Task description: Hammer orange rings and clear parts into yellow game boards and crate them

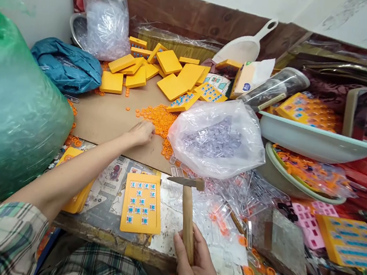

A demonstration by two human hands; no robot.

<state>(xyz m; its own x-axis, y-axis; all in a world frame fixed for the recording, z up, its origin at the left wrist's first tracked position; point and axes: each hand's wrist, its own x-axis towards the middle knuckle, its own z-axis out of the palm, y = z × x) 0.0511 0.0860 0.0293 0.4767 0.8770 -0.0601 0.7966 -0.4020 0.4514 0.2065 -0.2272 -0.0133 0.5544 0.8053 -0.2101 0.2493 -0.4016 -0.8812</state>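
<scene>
My left hand (pixel 142 132) reaches forward onto the brown cardboard sheet (pixel 111 116), fingers curled at the edge of a heap of small orange rings (pixel 159 118); what they pinch is hidden. My right hand (pixel 197 271) grips the wooden handle of a small hammer (pixel 187 211), whose metal head points left just above a yellow rectangular board (pixel 142 203) dotted with blue-and-white squares. That board lies flat near the table's front edge.
A clear bag of transparent parts (pixel 216 137) sits right of the rings. Yellow plates (pixel 167 71) pile at the back. A big green plastic bag (pixel 5 117) fills the left. Basins (pixel 319 140), more yellow boards (pixel 349 240) and a white scoop (pixel 244 46) crowd the right.
</scene>
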